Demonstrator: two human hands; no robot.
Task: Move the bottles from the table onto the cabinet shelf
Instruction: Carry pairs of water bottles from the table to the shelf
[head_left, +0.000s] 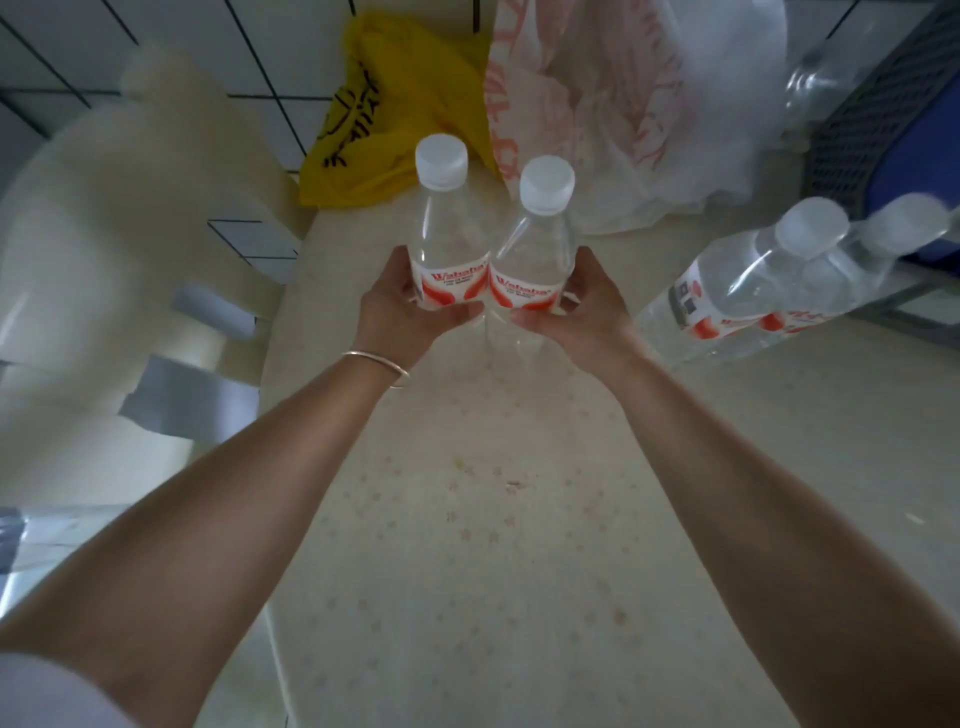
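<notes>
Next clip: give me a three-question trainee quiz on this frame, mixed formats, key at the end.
1. True or false: the left hand and right hand each grip a bottle.
2. What colour are the caps of the left bottle and right bottle?
3. The yellow bag lies: A) behind the held bottles, B) under the forearms, C) on the wrapped pack.

Key: 1 true; 2 white; 3 A.

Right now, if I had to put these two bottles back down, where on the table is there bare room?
The table is bare in front of you, between your forearms, from the left hand and right hand back to the near edge. It is crowded to the right, by the wrapped bottle pack, and at the far end, by the yellow bag and white bag.
</notes>
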